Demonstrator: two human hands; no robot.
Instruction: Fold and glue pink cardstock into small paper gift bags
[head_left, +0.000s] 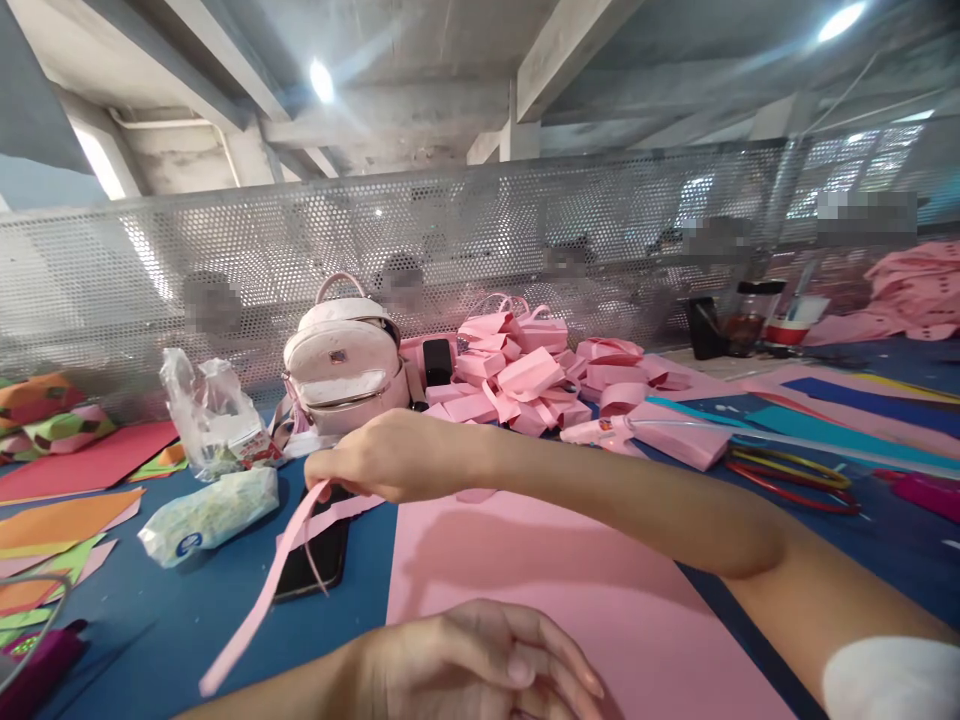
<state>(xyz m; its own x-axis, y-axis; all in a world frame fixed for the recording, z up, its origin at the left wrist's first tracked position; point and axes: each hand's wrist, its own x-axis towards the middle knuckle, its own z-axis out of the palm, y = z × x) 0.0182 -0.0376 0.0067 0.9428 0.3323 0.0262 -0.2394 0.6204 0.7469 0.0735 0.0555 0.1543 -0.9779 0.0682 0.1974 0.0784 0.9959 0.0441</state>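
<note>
My right hand [397, 455] reaches across to the left, its fingers pinched on a narrow pink strip [259, 610] that hangs down toward the lower left. Beneath that hand, a black phone [315, 560] lies on the blue table, with another pink strip crossing over it. My left hand [487, 665] is at the bottom centre, palm partly up and fingers loosely apart, with nothing in it. It is over the near left part of a large pink sheet [540, 550]. Folded pink paper pieces [532, 375] are heaped behind my right forearm.
A pale backpack [345, 360], a clear plastic bag [214, 410] and a tissue pack [214, 515] stand or lie at the back left. Coloured sheets [64, 525] cover the left side. To the right are a pink glue gun [600, 432], wire loops [791, 480] and cups [787, 325].
</note>
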